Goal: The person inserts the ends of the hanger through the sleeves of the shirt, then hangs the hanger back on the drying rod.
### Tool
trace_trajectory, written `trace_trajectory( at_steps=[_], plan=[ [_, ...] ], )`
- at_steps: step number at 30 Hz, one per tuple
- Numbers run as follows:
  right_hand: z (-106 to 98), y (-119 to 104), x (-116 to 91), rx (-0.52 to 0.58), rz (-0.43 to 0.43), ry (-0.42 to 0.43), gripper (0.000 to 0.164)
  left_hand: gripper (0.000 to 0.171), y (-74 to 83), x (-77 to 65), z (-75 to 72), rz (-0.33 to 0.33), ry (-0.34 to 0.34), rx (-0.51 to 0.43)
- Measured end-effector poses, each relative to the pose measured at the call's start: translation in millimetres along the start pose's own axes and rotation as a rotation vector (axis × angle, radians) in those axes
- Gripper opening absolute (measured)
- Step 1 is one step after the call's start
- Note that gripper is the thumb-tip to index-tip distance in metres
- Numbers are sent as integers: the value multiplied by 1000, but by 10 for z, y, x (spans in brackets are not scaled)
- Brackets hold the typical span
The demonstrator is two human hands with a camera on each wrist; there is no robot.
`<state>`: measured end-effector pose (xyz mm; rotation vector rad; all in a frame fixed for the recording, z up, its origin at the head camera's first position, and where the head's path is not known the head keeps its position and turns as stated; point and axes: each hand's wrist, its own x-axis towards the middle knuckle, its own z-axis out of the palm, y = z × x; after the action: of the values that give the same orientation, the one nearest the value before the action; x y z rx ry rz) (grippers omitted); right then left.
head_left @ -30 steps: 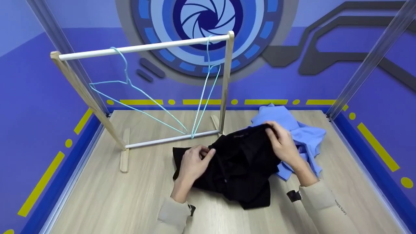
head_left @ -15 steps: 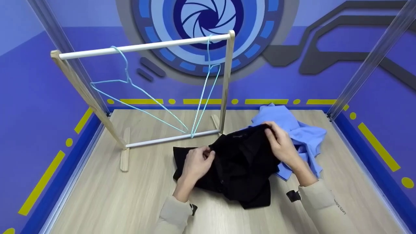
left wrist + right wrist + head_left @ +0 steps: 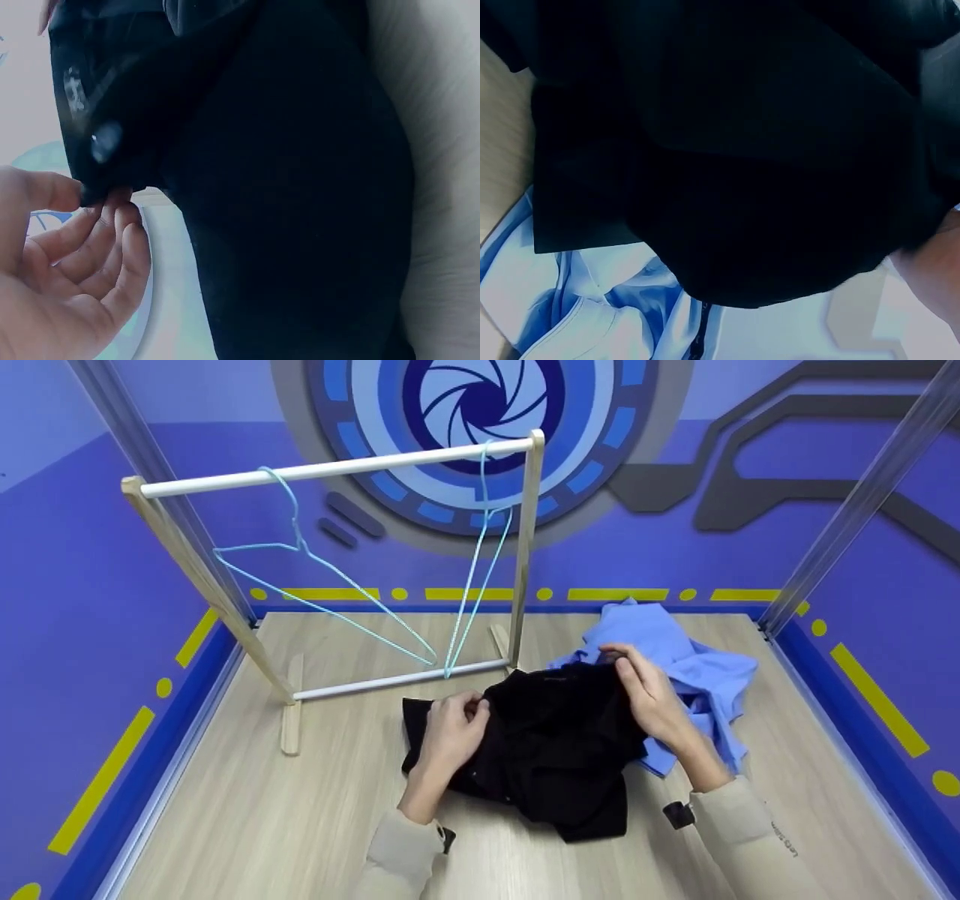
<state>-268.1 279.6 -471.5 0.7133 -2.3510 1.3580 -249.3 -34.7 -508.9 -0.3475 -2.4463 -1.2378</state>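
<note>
A black shirt [image 3: 562, 735] lies bunched on the table, its upper edge raised between the two hands. At its left, my left hand [image 3: 455, 731] pinches the edge between thumb and fingertips; the left wrist view shows a round button [image 3: 106, 141] and a pale label [image 3: 75, 91] near that grip. My right hand [image 3: 652, 694] holds the shirt's upper right side, thumb toward me and fingers reaching over the far side. Dark cloth hides most of that hand in the right wrist view, leaving a blurred part of the right hand [image 3: 934, 274] at the edge.
A rack with a white top rail [image 3: 337, 470] stands at the back left. Two light-blue hangers hang on it, a left hanger [image 3: 330, 562] and a right hanger [image 3: 472, 585]. Behind my right hand lies a crumpled blue garment [image 3: 712, 667]. Blue panels surround the wooden table [image 3: 225, 810].
The shirt's upper edge by my right hand has sunk, and the right fingers now show above it. My left hand keeps its pinch, slightly shifted. The rack, hangers and blue garment stay put.
</note>
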Motion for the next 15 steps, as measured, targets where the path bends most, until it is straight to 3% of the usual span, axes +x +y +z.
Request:
trace_trajectory(
  at_steps=[5,11,15],
  plan=[
    [7,27,-27,9,-4,-68,36,10,5,18,-11,-7,19,1],
    [-19,34,-71,-26,15,-176,56,11,11,49,-36,14,70,20],
    [-36,48,-78,-52,43,-197,63,12,14,76,-55,20,80,40]
  ],
)
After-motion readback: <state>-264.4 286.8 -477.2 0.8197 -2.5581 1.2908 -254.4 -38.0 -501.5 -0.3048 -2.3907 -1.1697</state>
